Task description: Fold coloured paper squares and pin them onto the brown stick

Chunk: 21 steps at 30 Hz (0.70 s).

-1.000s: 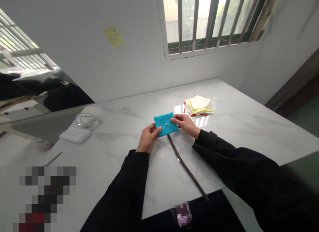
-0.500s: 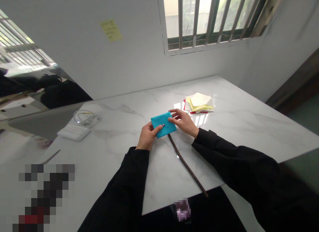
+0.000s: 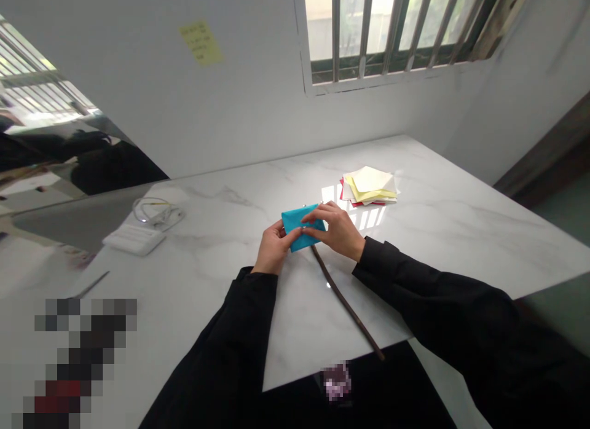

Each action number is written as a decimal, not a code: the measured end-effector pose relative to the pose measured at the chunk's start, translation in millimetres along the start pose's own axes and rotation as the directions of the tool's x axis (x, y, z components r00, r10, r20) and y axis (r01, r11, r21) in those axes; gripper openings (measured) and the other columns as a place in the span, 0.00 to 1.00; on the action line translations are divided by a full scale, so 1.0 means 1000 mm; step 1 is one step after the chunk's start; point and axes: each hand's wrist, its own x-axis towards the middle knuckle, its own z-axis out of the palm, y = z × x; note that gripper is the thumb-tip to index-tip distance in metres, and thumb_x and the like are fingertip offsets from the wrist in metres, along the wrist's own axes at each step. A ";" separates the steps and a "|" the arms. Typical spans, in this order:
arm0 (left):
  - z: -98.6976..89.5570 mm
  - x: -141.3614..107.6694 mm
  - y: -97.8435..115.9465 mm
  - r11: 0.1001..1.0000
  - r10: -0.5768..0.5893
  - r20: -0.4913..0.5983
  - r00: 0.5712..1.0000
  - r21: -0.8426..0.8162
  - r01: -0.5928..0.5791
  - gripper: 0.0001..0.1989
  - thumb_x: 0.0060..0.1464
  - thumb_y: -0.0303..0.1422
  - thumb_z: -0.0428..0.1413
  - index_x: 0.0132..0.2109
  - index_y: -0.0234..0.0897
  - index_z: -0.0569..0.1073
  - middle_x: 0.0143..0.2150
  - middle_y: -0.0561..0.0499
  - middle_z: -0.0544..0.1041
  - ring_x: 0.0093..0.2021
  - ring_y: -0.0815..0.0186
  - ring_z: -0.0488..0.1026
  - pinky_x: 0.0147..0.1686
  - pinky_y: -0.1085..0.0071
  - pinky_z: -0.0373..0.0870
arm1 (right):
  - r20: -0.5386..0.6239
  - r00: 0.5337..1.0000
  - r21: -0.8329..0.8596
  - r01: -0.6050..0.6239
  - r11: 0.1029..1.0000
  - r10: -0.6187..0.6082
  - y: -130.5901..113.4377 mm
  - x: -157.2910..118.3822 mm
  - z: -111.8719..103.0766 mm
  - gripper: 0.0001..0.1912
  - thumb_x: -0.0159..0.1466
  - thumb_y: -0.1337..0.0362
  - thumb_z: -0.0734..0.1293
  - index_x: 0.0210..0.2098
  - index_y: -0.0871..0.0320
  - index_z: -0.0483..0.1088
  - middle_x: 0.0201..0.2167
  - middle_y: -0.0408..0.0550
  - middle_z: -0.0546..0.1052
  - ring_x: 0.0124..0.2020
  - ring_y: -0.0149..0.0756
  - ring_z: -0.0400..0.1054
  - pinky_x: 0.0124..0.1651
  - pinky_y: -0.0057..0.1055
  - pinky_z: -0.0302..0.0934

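Observation:
A small bright-blue paper envelope (image 3: 294, 217) is held up over the table with its folded flap facing me. My left hand (image 3: 271, 249) is closed on its left side, thumb on the front and fingers behind. My right hand (image 3: 342, 231) covers the right part of the envelope, its thumb and forefinger drawn in at the middle, close to my left thumb. A tiny pale spot shows between the fingertips; what it is I cannot make out. From below the envelope, a thin dark brown stick (image 3: 345, 301) runs across the tabletop to the near edge.
On the white marbled table (image 3: 216, 232), a pile of white, yellow and red papers (image 3: 370, 185) lies at the back right. A white box (image 3: 133, 240) and a coiled cable (image 3: 159, 215) lie at left, with a thin pen-like thing (image 3: 93, 284) nearer. A yellow note (image 3: 201, 43) is on the wall.
My right hand has moved from the envelope's upper right edge to its middle, fingers now brought together near my left thumb. The left hand keeps its hold. The view has shifted slightly.

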 end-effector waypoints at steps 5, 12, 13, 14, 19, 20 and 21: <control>-0.001 0.001 0.000 1.000 0.002 0.008 1.000 0.007 -0.002 0.30 0.40 0.44 0.75 0.48 0.32 0.80 0.40 0.44 0.85 0.40 0.56 0.81 0.48 0.60 0.77 | 0.023 1.000 -0.029 -0.002 1.000 0.003 0.001 0.002 -0.003 0.03 0.64 0.64 0.77 0.38 0.54 0.81 0.34 0.46 0.80 0.40 0.41 0.67 0.48 0.37 0.63; 0.002 -0.001 0.001 0.999 -0.002 -0.017 1.000 0.031 0.003 0.29 0.39 0.43 0.75 0.47 0.32 0.81 0.40 0.44 0.84 0.39 0.57 0.81 0.45 0.61 0.77 | 0.097 0.994 -0.052 -0.039 0.998 0.044 0.006 0.004 -0.007 0.03 0.63 0.64 0.78 0.36 0.52 0.82 0.33 0.46 0.81 0.40 0.42 0.67 0.47 0.37 0.62; 0.002 -0.001 0.001 0.999 -0.006 -0.019 1.000 0.037 0.006 0.29 0.39 0.43 0.75 0.47 0.32 0.81 0.40 0.44 0.84 0.38 0.57 0.80 0.45 0.61 0.77 | 0.105 0.993 -0.058 -0.042 0.997 0.048 0.007 0.004 -0.007 0.03 0.62 0.64 0.78 0.36 0.52 0.82 0.33 0.46 0.81 0.40 0.42 0.67 0.47 0.37 0.61; 0.001 -0.001 0.001 0.999 -0.009 -0.021 1.000 0.043 0.010 0.28 0.40 0.43 0.74 0.46 0.32 0.81 0.39 0.44 0.84 0.38 0.57 0.80 0.44 0.61 0.77 | 0.110 0.993 -0.064 -0.045 0.997 0.052 0.007 0.004 -0.007 0.03 0.62 0.63 0.78 0.36 0.52 0.83 0.33 0.46 0.81 0.40 0.42 0.67 0.47 0.37 0.61; 0.000 -0.001 -0.001 0.996 0.001 -0.019 1.000 0.092 0.001 0.27 0.41 0.44 0.74 0.46 0.32 0.81 0.40 0.44 0.84 0.39 0.57 0.80 0.45 0.62 0.76 | 0.123 0.986 -0.034 -0.112 0.993 0.115 0.005 0.003 -0.005 0.03 0.63 0.62 0.78 0.34 0.53 0.82 0.30 0.45 0.80 0.36 0.39 0.67 0.44 0.36 0.60; 0.000 0.000 -0.001 0.995 0.007 -0.017 1.000 0.104 -0.005 0.27 0.41 0.44 0.74 0.46 0.32 0.81 0.40 0.44 0.84 0.39 0.57 0.80 0.45 0.62 0.76 | 0.132 0.981 -0.014 -0.142 0.990 0.143 0.004 0.003 -0.005 0.03 0.62 0.62 0.78 0.34 0.54 0.82 0.29 0.45 0.80 0.35 0.38 0.68 0.43 0.35 0.60; 0.000 0.000 -0.001 0.994 0.010 -0.014 1.000 0.112 -0.008 0.27 0.41 0.44 0.74 0.46 0.32 0.81 0.40 0.44 0.85 0.39 0.57 0.80 0.45 0.62 0.76 | 0.145 0.974 0.008 -0.177 0.984 0.174 0.004 0.003 -0.005 0.03 0.62 0.63 0.78 0.34 0.54 0.82 0.28 0.44 0.80 0.34 0.36 0.68 0.42 0.34 0.59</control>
